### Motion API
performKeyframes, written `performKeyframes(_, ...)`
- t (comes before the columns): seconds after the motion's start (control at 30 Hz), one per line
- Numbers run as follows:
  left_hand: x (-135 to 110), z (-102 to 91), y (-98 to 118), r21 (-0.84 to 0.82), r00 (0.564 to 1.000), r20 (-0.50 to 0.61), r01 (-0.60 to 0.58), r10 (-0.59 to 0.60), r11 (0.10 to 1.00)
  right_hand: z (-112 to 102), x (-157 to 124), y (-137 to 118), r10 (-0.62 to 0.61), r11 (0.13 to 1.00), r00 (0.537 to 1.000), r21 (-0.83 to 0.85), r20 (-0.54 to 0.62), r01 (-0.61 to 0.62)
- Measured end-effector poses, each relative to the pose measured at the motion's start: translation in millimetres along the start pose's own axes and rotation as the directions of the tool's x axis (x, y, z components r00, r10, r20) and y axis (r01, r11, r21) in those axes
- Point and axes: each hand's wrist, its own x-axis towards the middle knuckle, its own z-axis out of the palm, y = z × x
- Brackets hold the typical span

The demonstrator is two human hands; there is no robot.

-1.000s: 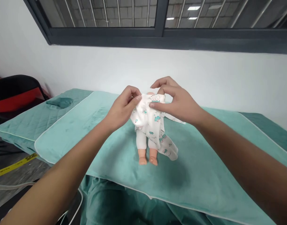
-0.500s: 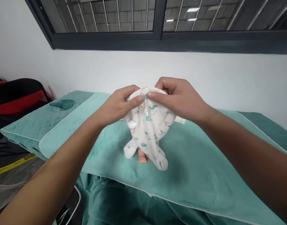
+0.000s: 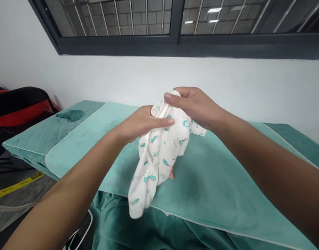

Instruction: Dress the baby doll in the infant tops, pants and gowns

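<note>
A white baby garment printed with small teal animals hangs in the air above a teal padded mat. My right hand pinches its upper edge, fingers closed on the cloth. My left hand is just below and left, fingers and thumb closed on the same cloth. One garment leg dangles down past the mat's front edge. Behind the cloth only a bit of a doll's foot shows; the rest of the doll is hidden. A small piece of matching printed cloth lies on the mat behind my right hand.
The mat lies on a teal quilted bed against a white wall under a dark-framed window. A black and red bag sits at the far left. Yellow tape and white cables run along the floor at lower left.
The garment came up off the doll and now hangs free from both hands, its leg unfurled downward. My right hand rose slightly; my left hand slid below it.
</note>
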Motion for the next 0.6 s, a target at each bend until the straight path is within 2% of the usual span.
performKeyframes(0.07, -2, 0.5, -5, 0.016, 0.999, 0.038, 0.016, -0.017, 1.000, 1, 0, 5, 0.031, 0.999, 0.999, -0.008, 0.024, -0.031)
performKeyframes(0.17, 0, 0.3, -14, -0.068, 0.997, -0.054, -0.066, 0.062, 0.996, 2, -6, 13, 0.124, 0.991, 0.971, -0.081, 0.206, -0.110)
performKeyframes(0.23, 1, 1.6, -20, -0.119, 0.998, -0.058, -0.035, 0.028, 0.992, 2, -10, 18, 0.183, 0.978, 0.930, -0.156, 0.319, -0.139)
performKeyframes(0.27, 0, 2.7, -23, -0.138, 0.999, -0.039, 0.011, -0.017, 0.990, 1, -12, 20, 0.201, 0.973, 0.922, -0.179, 0.332, -0.148)
performKeyframes(0.37, -6, 5.4, -29, -0.189, 0.987, 0.066, 0.156, -0.146, 0.970, -1, -16, 25, 0.201, 0.977, 0.952, -0.112, 0.231, -0.179)
performKeyframes(0.47, -15, 4.8, -32, -0.170, 0.945, 0.252, 0.257, -0.210, 0.951, -2, -20, 31, 0.155, 0.981, 0.982, 0.103, 0.105, -0.166)
performKeyframes(0.5, -17, 4.1, -34, -0.159, 0.935, 0.277, 0.272, -0.222, 0.949, -1, -21, 34, 0.145, 0.974, 0.987, 0.168, 0.063, -0.154)
performKeyframes(0.53, -17, 3.6, -36, -0.168, 0.940, 0.262, 0.270, -0.221, 0.948, 0, -23, 37, 0.143, 0.964, 0.990, 0.223, 0.019, -0.143)
performKeyframes(0.6, -15, 3.3, -42, -0.253, 0.976, 0.128, 0.204, -0.176, 0.946, 5, -28, 46, 0.174, 0.945, 0.984, 0.286, -0.021, -0.161)
